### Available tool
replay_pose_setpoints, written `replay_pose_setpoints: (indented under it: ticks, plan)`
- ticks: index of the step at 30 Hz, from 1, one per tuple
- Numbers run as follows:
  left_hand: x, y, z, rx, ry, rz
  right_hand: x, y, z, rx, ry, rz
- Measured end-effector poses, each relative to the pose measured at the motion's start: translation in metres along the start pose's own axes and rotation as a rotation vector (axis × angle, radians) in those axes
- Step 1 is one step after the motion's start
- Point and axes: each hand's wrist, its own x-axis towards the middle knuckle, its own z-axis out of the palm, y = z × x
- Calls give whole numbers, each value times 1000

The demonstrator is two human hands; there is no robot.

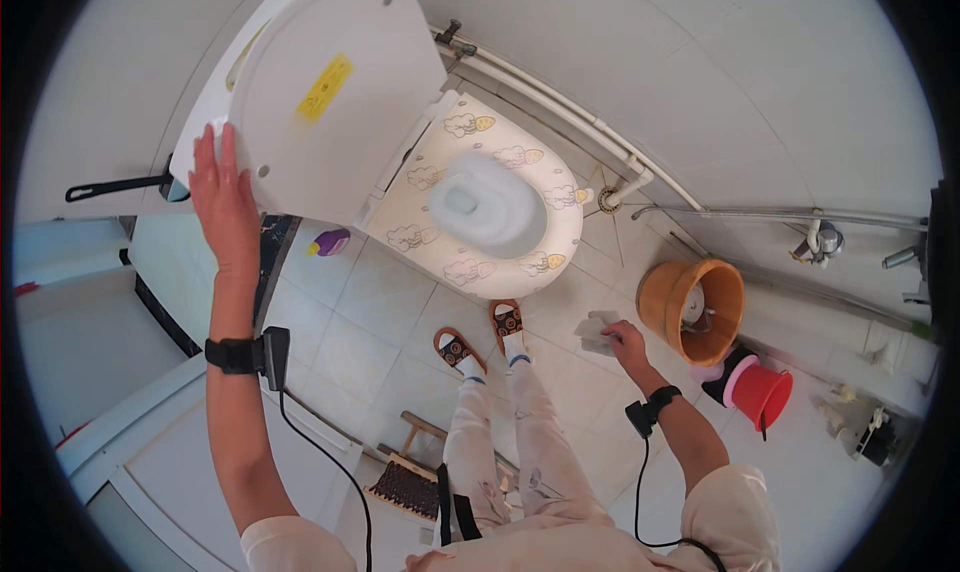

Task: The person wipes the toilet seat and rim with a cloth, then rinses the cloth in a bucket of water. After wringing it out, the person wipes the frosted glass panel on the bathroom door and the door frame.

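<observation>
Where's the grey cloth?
In the head view, the grey cloth is right of centre, in the person's right hand, just left of the brown bucket.

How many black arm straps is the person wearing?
2: one black arm strap behind the left hand at the edge of the raised white toilet lid, a second strap behind the right hand holding a pale grey cloth-like sheet. None appears hidden.

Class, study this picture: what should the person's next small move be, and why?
Probably bring the grey cloth in the right fingers over to the underside of the raised lid. The cloth is out over the floor, apart from the toilet, while the left fingers are at the lid's edge, perhaps steadying it.
</observation>
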Motion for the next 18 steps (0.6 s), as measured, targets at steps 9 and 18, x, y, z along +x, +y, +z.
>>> replay_pose_setpoints:
  ticks: [9,18]
  plan:
    - [-11,-9,13,-54,13,-18,40,-59,-1,453,-119,169]
    - [-15,-11,23,-54,77,-10,136,-230,58,1115,-286,42]
